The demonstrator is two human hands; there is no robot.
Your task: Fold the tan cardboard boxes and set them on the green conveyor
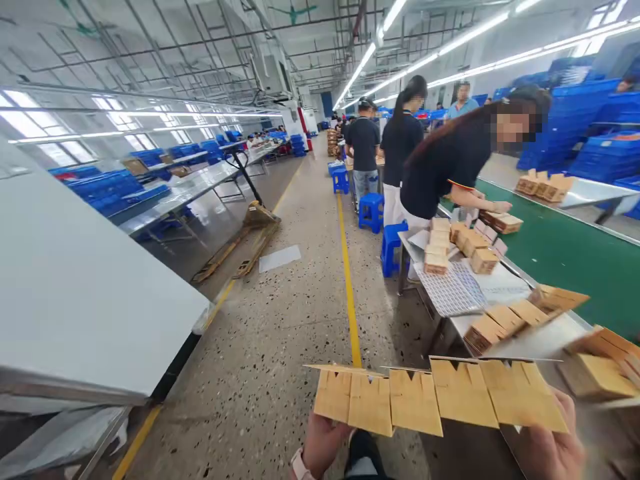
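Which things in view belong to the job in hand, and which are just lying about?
Job in hand:
- row of five cardboard boxes, held between left hand and right hand
- similar boxes at the right, probably

Apparently just about:
- pallet jack
- white sheet on the floor
- blue stools

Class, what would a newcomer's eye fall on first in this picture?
First, the row of boxes at the bottom, held between the left hand and right hand. Next, the green belt on the right, then the pallet truck left of centre.
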